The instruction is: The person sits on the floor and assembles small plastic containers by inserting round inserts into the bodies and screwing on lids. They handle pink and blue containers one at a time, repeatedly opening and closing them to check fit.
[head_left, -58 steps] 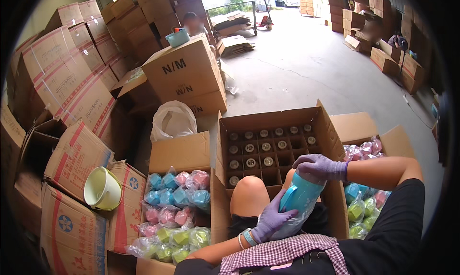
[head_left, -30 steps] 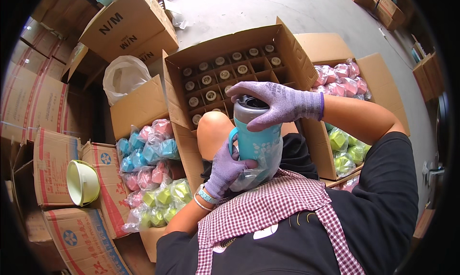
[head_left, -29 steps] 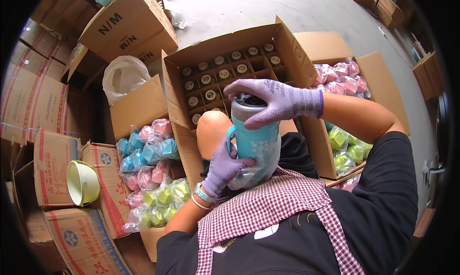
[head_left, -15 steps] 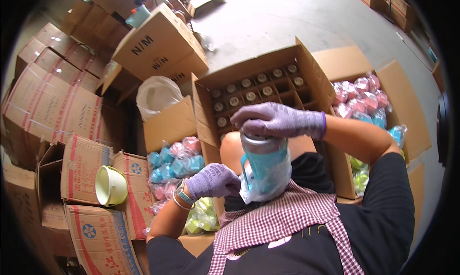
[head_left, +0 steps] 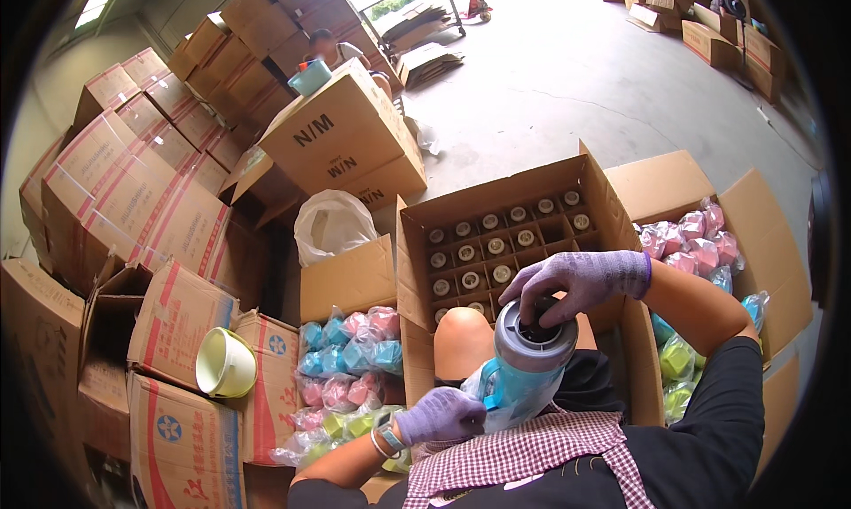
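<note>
A light-blue insulated jug (head_left: 525, 387) with a handle and a wide grey collar rests upright, tilted a little, at my lap. Clear plastic bag (head_left: 505, 418) wraps its lower part. In a purple knit glove, my left hand (head_left: 441, 416) is closed on the bag beside the handle. My right hand (head_left: 581, 283), gloved the same, reaches down over the jug's mouth. Its thumb and fingers pinch a dark piece (head_left: 538, 330) inside the grey collar; the fingers partly hide it. Before my knees stands an open carton (head_left: 532, 181) with dividers, several round-topped items in its cells.
Bagged pink, blue and green pieces fill open boxes at left (head_left: 350, 336) and right (head_left: 696, 243). A pale bucket (head_left: 222, 363) sits on cartons. Stacked cartons (head_left: 133, 199) rise at left. A lined bin (head_left: 330, 230) stands beyond the left box. A person (head_left: 335, 50) is behind a large carton.
My view has lifted, showing more floor ahead. My right hand has gone from lying over the jug's top to reaching fingers into its mouth. The jug's top now leans toward me, showing the opening.
</note>
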The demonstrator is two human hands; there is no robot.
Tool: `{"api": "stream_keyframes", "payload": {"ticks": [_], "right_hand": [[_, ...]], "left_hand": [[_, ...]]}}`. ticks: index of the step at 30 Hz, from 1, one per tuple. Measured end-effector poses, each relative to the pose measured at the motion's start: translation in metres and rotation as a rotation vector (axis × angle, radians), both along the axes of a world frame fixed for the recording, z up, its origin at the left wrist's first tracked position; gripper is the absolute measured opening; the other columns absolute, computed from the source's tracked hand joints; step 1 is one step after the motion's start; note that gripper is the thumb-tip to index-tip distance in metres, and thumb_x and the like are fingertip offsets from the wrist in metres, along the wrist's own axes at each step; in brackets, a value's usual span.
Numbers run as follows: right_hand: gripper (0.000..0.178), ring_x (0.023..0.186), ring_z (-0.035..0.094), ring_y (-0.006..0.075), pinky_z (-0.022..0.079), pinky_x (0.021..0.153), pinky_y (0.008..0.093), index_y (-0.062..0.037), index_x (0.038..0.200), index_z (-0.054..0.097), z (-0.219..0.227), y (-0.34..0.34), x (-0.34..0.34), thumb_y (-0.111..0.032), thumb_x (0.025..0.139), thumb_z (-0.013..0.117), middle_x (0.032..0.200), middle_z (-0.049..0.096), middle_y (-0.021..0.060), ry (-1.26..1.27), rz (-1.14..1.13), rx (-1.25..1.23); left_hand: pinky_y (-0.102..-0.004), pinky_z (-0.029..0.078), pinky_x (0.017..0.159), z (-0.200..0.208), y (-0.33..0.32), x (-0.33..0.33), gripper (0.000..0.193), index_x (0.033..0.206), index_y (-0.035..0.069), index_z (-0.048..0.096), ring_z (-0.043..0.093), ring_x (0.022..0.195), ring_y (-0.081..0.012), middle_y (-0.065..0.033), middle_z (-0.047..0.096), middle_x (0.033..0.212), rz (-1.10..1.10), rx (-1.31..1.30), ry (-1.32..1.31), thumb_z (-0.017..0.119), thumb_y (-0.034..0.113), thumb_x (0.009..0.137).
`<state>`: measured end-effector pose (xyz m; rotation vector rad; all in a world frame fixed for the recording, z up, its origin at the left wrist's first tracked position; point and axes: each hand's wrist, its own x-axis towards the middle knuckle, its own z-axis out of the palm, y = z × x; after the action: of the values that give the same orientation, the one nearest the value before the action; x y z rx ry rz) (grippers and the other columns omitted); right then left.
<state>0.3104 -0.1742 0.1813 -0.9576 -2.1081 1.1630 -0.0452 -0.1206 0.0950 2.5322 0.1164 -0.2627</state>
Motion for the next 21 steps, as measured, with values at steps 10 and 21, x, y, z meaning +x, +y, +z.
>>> {"api": "stream_keyframes", "payload": {"ticks": [10, 21], "right_hand": [[0.027, 0.114, 0.068, 0.0348, 0.057, 0.094, 0.0444, -0.0109, 0.112, 0.076, 0.053, -0.020, -0.051, -0.023, 0.087, 0.078, 0.144, 0.057, 0.0156, -0.384, 0.163, 0.197], [0.040, 0.091, 0.073, 0.0341, 0.060, 0.078, 0.0436, -0.0014, 0.100, 0.076, 0.042, -0.032, -0.056, -0.037, 0.083, 0.077, 0.098, 0.071, 0.0175, -0.792, -0.192, 0.392]], "left_hand": [[-0.0485, 0.049, 0.105, 0.110, 0.013, 0.049, 0.026, 0.090, 0.005, 0.063, 0.064, 0.115, -0.0338, -0.0165, 0.070, 0.109, 0.215, -0.357, -0.995, 0.084, 0.021, 0.089], [-0.0225, 0.039, 0.067, 0.038, 0.000, 0.091, 0.031, 0.108, 0.006, 0.049, 0.046, 0.075, -0.0087, -0.0002, 0.052, 0.084, 0.555, -1.118, -1.082, 0.073, 0.025, 0.100]]}}
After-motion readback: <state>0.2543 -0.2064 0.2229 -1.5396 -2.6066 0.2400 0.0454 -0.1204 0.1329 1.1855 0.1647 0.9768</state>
